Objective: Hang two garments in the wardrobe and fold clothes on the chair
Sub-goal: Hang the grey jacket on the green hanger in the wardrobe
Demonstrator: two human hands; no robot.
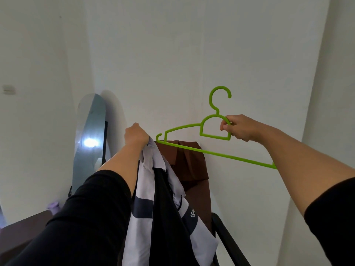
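My left hand (136, 135) grips the top of a white jacket (146, 204) with dark bands and a black lining, which hangs down from my fist. My right hand (239, 128) pinches the inner loop of a bright green plastic hanger (210, 135), held upright and tilted, its hook pointing up. The hanger's left tip sits just right of my left fist, apart from the jacket. Behind both, a brown garment (189, 162) lies draped over the back of a chair (228, 239) with a black frame.
A white wall (172, 54) stands close ahead. An oval mirror (90, 143) leans in the left corner, reflecting a light. A dark surface (23, 233) with a pale purple object (53, 206) lies at the lower left. No wardrobe is in view.
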